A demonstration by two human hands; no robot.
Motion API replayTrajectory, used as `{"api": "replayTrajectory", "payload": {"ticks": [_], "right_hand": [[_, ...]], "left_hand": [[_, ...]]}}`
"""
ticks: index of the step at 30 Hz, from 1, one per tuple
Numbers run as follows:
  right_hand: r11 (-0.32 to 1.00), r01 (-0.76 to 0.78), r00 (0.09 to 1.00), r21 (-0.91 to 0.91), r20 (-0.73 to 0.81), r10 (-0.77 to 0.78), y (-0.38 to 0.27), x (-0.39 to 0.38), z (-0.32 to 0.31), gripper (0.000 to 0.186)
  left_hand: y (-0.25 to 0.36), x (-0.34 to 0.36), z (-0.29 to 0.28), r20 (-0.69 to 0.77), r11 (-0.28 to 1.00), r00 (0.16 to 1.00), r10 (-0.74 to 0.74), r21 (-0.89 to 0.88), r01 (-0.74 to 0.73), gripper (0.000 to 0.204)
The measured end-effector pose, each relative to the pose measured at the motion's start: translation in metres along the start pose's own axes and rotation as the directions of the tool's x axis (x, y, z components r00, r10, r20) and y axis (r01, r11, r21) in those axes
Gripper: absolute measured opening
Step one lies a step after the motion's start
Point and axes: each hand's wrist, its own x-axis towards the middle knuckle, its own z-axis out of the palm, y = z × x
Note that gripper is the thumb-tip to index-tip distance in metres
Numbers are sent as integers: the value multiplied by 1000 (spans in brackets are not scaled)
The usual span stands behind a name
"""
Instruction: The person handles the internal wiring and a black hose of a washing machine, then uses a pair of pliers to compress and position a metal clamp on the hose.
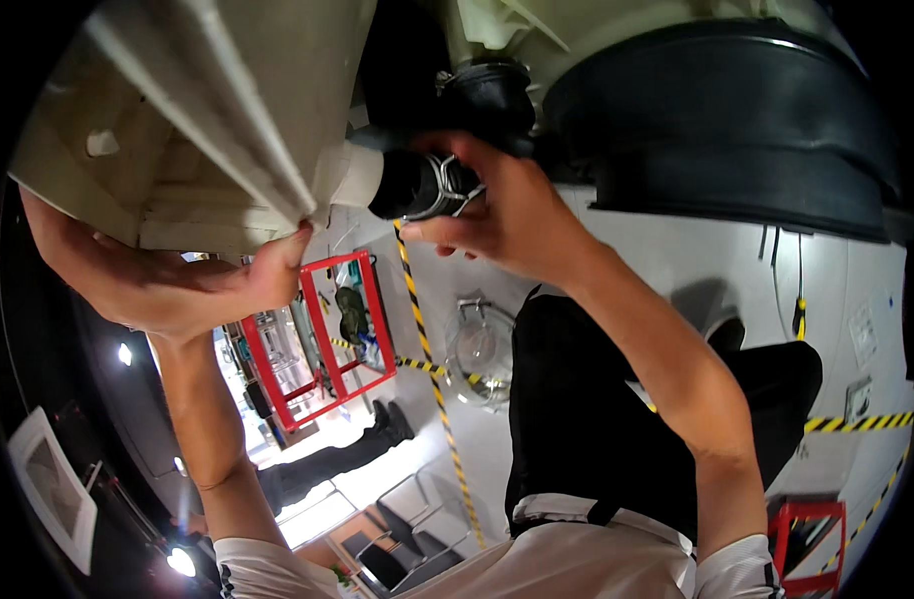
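a: setting first?
b: indoors. grey floor [626,225], black-and-yellow tape [429,349] run across it.

a: nearest in, the left hand [177,290]?
b: under the lower edge of a large beige housing [207,120], upper left. thumb against the near corner. other fingers mostly hidden; cannot tell how far they are closed.

a: right hand [497,215]?
b: fingers curled round a short black rubber cuff [402,185], thumb below, forefinger above. a wire clamp [447,180] circles the cuff at the gripped end.

a: where does the cuff sit?
b: between the hands, tilted a little, its left end meeting a beige pipe stub [357,175] beside the housing. cannot tell how firmly it is seated.

a: around that?
b: a second black rubber fitting [487,90] just above the right hand; a broad black ring [716,130] to the right.

a: below and beyond?
b: wearer's black trousers [597,419], knee bent. on the floor, a clear round piece [477,349]. farther off, a red frame [376,314], another person's dark-clad leg [327,469] and a black chair [407,544].
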Motion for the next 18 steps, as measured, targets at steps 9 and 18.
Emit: {"api": "replayTrajectory", "payload": {"ticks": [9,18], "right_hand": [[984,95,994,150,38,-101,13,8,0,50],[988,9,986,154,161,-35,13,2,-4,46]], "left_hand": [[-7,-21,3,-70,990,996,54,132,-44,99],[2,-39,23,-335,992,940,56,128,-14,105]]}}
